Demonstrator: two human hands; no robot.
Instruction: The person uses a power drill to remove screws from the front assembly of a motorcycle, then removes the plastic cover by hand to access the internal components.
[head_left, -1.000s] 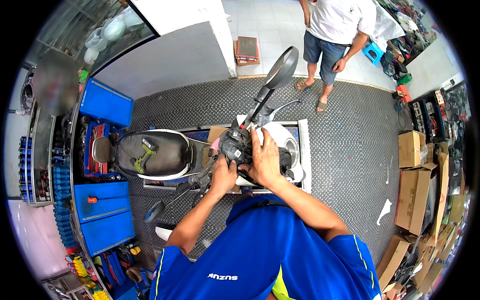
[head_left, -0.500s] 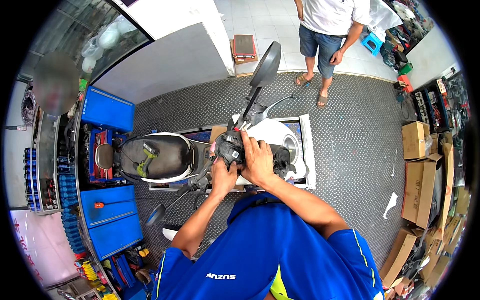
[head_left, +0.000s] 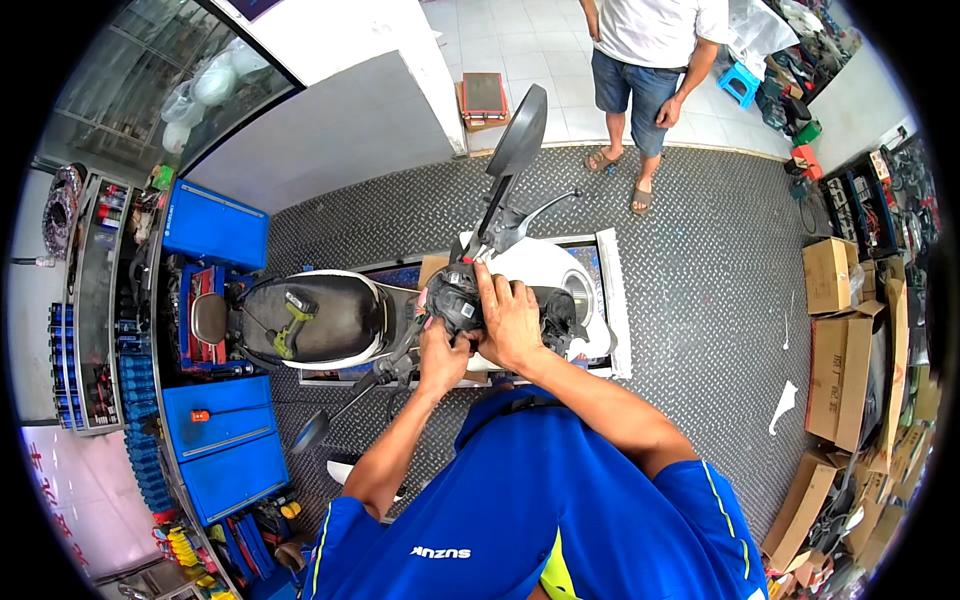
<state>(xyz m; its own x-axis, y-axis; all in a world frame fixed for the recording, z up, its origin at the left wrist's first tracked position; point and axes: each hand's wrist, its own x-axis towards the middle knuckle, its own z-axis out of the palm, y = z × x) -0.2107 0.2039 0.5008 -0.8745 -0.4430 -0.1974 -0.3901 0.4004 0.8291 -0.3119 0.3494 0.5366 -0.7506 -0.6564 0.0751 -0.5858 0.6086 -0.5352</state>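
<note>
Below me stands a white and black scooter, its front end to the right. At its handlebar sits a rounded black plastic housing with a small pale label. My left hand is closed at the housing's near edge, fingertips partly hidden beneath it. My right hand grips its right side, with bent fingers reaching up along it and the thumb tucked near the left hand. A black mirror and a brake lever rise beyond the hands. A green and black cordless power tool lies on the seat.
Blue tool cabinets line the left side, with an orange-handled screwdriver on one. Cardboard boxes are stacked at the right. A person in shorts stands beyond the scooter. A white plastic piece lies on the patterned floor.
The view has shifted slightly. Both hands stay at the black housing, with only small finger movements. A blurred round shape at the far left has gone from view.
</note>
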